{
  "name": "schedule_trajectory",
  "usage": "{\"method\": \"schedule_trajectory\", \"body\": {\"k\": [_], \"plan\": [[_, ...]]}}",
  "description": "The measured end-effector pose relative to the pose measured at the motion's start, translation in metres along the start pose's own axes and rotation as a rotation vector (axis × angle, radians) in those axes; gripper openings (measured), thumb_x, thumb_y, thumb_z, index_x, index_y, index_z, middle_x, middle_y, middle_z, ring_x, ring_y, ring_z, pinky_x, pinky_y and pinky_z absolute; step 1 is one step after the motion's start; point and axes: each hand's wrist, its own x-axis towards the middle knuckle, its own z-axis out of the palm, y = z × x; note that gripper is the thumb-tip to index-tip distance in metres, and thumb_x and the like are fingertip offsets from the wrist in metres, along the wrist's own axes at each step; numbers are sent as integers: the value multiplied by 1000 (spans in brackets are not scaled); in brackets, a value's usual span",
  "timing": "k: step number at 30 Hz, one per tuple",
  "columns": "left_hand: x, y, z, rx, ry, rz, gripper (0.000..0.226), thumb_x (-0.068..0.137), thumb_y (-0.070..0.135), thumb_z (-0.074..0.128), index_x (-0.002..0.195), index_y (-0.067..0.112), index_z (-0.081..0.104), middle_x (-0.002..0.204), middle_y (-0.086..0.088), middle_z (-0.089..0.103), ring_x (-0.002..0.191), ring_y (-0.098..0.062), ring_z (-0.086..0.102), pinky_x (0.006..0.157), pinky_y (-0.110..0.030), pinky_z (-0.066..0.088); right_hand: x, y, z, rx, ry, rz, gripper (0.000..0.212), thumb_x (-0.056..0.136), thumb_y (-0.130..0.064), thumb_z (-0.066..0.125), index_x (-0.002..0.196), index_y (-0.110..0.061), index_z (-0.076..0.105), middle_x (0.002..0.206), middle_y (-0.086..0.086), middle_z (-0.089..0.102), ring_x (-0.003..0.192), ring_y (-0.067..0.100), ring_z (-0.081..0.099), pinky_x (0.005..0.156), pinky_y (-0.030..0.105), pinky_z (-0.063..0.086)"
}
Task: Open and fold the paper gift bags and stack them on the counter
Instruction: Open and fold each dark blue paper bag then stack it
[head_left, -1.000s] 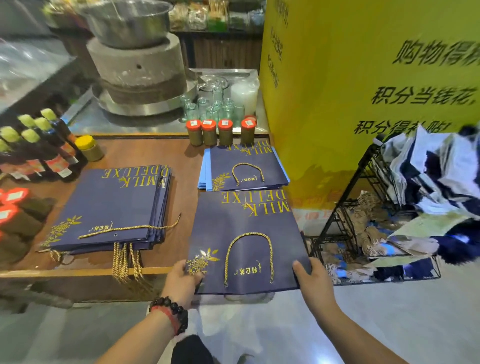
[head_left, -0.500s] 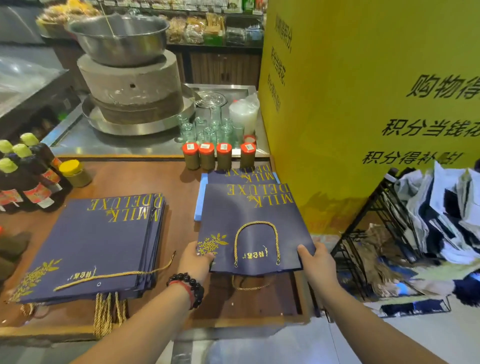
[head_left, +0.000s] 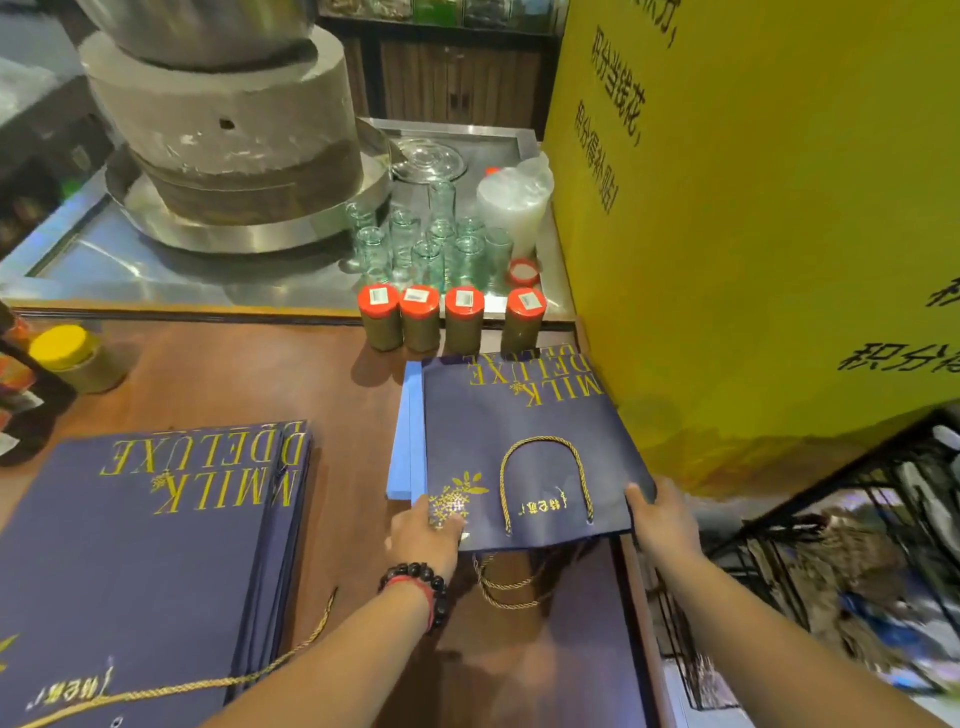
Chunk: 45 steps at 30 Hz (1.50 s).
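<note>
jars (head_left: 451, 318) behind, yellow board (head_left: 753, 234) right

We see both hands, left hand (head_left: 426, 532) and right hand (head_left: 662, 522), holding a flat navy gift bag (head_left: 524, 447) on the tabletop (head_left: 270, 384).

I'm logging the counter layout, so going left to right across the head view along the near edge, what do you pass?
Big stack of navy bags → left hand → navy bag being set down → right hand → black wire rack.

The wooden counter (head_left: 291, 374) carries two stacks of navy gift bags (head_left: 140, 561) (head_left: 519, 447), four red-lidded jars (head_left: 452, 319) and a yellow-lidded jar (head_left: 72, 358).
</note>
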Motion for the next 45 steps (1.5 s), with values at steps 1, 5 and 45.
{"method": "schedule_trajectory", "body": {"k": [1, 5, 45], "plan": [[6, -2, 3, -15, -9, 4, 22, 84, 32, 63, 93, 12, 60, 103, -8, 57, 91, -31, 56, 81, -34, 47, 6, -1, 3, -7, -2, 9, 42, 97, -37, 50, 123, -4, 54, 120, 22, 58, 114, 41, 51, 89, 44, 43], [23, -2, 13, -73, -20, 9, 16, 86, 22, 62, 92, 9, 57, 103, -14, 54, 82, -29, 57, 79, -34, 48, 18, -6, 12, -33, -22, 17, 40, 98, -33, 51, 125, -5, 57, 121, 20, 62, 112, 39, 56, 84, 40, 41], [-54, -38, -77, 460, -17, 63, 43, 97, 42, 35, 131, 21, 48, 135, -9, 42, 126, -31, 35, 101, -43, 36, -141, -76, 54, -639, -45, -636, 27, 93, -34, 43, 107, -17, 58, 110, 4, 61, 104, 29, 54, 80, 39, 44]]}}
